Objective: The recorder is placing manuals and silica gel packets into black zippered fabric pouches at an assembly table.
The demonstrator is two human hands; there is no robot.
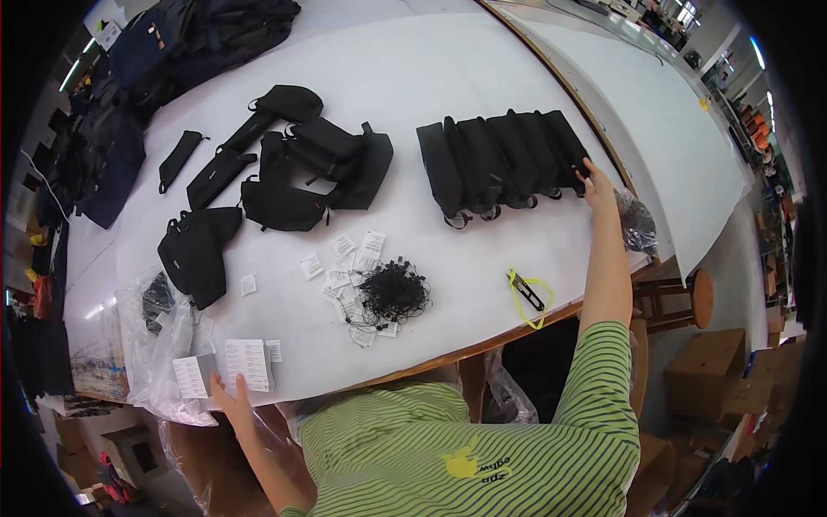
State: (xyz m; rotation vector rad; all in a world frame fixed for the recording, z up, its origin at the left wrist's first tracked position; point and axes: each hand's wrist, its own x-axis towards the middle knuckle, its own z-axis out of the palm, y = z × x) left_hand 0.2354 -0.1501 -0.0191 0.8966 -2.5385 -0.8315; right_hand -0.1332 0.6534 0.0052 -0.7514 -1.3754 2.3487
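My right hand (596,183) reaches out to the right end of a row of several black fabric pouches (502,159), which stand overlapping side by side. Its fingers are apart, at the edge of the last pouch; whether they press on it I cannot tell. Near the table's front left, my left hand (231,398) has its fingers spread beside two stacks of white printed cards. Its fingertips meet the right stack (248,364) and lie close to the left stack (193,376). Neither stack is lifted.
More black pouches (284,202) lie loosely at centre left. A tangle of black strings (394,293) sits on small white packets (370,246). A snips-like cutter (527,291) with a yellow cord lies near the front edge. Clear plastic bags (155,345) and dark bags (198,43) are on the left.
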